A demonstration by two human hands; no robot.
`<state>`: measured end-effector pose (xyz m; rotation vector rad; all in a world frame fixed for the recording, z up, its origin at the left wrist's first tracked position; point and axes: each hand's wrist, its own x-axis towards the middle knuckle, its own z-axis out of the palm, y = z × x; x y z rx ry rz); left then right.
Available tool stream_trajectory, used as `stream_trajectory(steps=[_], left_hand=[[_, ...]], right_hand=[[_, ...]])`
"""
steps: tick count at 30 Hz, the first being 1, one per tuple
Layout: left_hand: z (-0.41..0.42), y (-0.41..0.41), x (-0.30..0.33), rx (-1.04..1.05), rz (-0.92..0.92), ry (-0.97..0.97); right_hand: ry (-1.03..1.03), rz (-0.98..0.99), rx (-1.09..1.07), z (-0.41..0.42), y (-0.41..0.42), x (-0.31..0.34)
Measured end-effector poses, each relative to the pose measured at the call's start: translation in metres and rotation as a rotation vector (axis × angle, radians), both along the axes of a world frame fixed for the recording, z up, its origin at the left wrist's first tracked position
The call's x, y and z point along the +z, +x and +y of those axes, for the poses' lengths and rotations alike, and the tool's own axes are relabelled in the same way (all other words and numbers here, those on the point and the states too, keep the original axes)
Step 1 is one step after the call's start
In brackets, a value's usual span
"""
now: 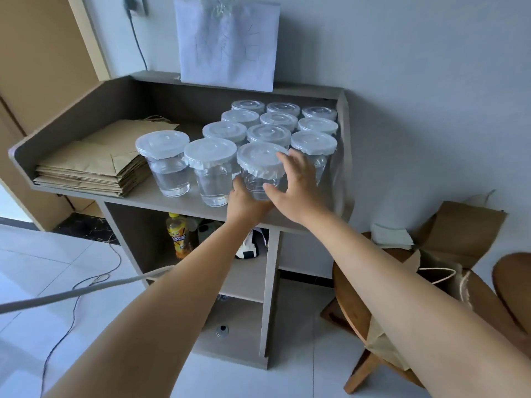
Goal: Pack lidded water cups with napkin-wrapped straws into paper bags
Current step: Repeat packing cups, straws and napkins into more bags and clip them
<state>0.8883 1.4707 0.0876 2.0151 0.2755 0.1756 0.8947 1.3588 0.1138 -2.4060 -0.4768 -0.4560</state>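
Both forearms fill the lower frame, reaching up to the front cup (pixel 260 170) at the centre. Left hand (pixel 244 201) sits at its base, fingers hidden behind the cup, so I can't tell whether they're wrapped round it. Right hand (pixel 296 186) is beside the cup, fingers (pixel 284 162) spread and loose, touching the lid rim or just off it; no grip yet.

Status, as I read it: early.
- About a dozen lidded cups (pixel 283 122) with water stand in rows on the table (pixel 178 203), centre to centre-right. All capped, with white wrap round the rims.
- Stack of paper bags (pixel 92 170) at left of the table, folded flat. None opened there.
- No straws visible on the table. A white folded pile, maybe napkins (pixel 392 235), sits at right of the frame; can't confirm.
- Open brown bag (pixel 444 275) with cord handles at lower right, on a wooden stool (pixel 349 300). Contents not visible.

Left to do: lift this cup, bag it with a wrapped straw, then repeat for the rest. No packed cup is visible.
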Motion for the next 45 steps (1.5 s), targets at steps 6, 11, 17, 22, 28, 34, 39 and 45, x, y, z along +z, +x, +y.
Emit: stream_trajectory(steps=[6,11,17,22,28,34,39,45], left_hand=[[0.004,0.013,-0.008,0.002,-0.129,-0.075],[0.002,-0.003,-0.013,-0.018,-0.186,-0.139],[-0.024,-0.050,-0.017,-0.130,-0.264,-0.169],[-0.078,-0.096,-0.017,-0.265,-0.337,-0.150],[-0.161,-0.149,-0.032,-0.396,-0.292,-0.180],[-0.226,-0.183,-0.062,-0.567,-0.137,-0.094],[-0.269,-0.178,-0.076,-0.710,-0.068,-0.040],[-0.307,-0.132,-0.103,-0.795,0.082,0.075]], right_hand=[[0.056,0.000,-0.023,0.007,-0.001,-0.003],[0.096,-0.042,-0.034,0.001,-0.018,0.001],[0.177,-0.056,0.026,-0.033,-0.060,0.007],[0.264,0.010,0.010,-0.094,-0.109,0.017],[0.200,0.179,-0.097,-0.181,-0.175,0.010],[0.041,0.425,-0.152,-0.262,-0.211,-0.005],[-0.068,0.513,-0.173,-0.305,-0.211,-0.015],[-0.019,0.449,-0.298,-0.345,-0.182,-0.040]])
